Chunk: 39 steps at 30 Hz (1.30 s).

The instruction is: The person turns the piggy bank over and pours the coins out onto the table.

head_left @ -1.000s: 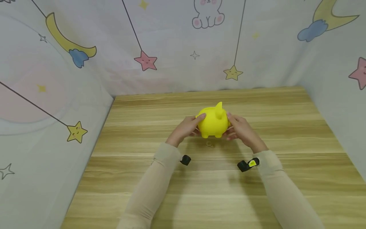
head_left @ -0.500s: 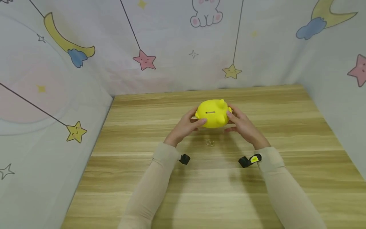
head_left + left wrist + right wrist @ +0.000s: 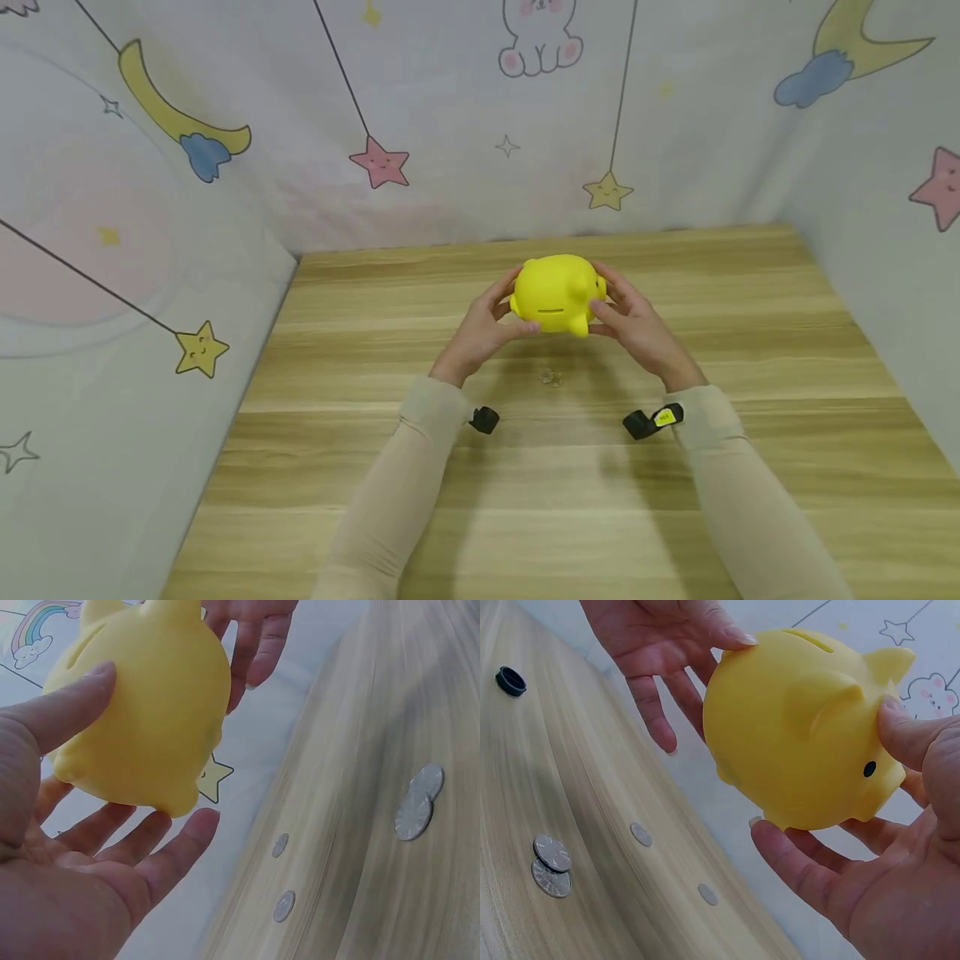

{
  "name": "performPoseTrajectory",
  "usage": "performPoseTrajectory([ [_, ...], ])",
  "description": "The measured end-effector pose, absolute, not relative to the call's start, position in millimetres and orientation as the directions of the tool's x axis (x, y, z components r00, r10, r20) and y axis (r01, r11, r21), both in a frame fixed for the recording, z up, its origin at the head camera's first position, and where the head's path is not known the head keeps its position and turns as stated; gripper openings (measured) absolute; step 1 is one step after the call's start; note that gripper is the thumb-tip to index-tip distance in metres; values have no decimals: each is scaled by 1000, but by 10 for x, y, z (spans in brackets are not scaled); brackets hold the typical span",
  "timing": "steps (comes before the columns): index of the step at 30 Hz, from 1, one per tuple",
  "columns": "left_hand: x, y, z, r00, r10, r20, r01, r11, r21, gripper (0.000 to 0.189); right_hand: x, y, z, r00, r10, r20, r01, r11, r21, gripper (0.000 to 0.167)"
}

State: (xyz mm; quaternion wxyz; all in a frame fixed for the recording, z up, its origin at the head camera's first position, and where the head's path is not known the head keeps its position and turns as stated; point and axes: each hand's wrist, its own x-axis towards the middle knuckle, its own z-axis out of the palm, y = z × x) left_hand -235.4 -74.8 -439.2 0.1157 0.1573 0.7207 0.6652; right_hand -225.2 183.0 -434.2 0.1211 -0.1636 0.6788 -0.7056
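Observation:
A yellow piggy bank (image 3: 555,283) is held above the table between both hands, tipped so its coin slot faces the person. My left hand (image 3: 483,333) grips the tail end, its thumb (image 3: 75,705) lying near the slot. At the snout end my right hand (image 3: 637,333) holds the bank, with the thumb beside an ear and the fingers (image 3: 802,866) beneath. On the table under the bank, two silver coins (image 3: 414,814) overlap. Two more coins, one (image 3: 284,906) and another (image 3: 280,845), lie apart, hidden in the head view.
The wood-grain table (image 3: 570,517) meets a patterned cloth backdrop (image 3: 465,192) at the back and sides. A small black round piece like a cap (image 3: 511,681) shows in the right wrist view. Black wrist cameras, one (image 3: 485,419) at each sleeve, hang over the table.
From upright with its feet down, the piggy bank has risen slightly and rolled toward the person, bringing the slot from the top to its near side. Both hands kept their hold.

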Motion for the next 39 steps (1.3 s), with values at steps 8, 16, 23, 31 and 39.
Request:
performPoseTrajectory([
  [8,-2316,-714,-4441,-931,365,30,57,65,996,82,-2215,1853,-4375,-923,-385,25,-16,-27,-1000,64],
  [16,-2297,-719,-4495,-928,372,-35,-27,27,999,76,-2183,1859,-4399,-933,-360,-5,-6,29,-1000,62],
  [23,-2291,-725,-4510,-930,351,-109,-79,100,992,71,-2187,1830,-4398,-927,-361,-98,67,96,-993,59],
  [31,-2303,-672,-4487,-933,294,-207,-157,187,970,75,-2204,1777,-4405,-944,-289,-160,101,207,-973,70],
  [39,-2248,-648,-4509,-920,274,-281,-211,260,942,76,-2172,1729,-4452,-944,-241,-224,159,263,-952,80],
])
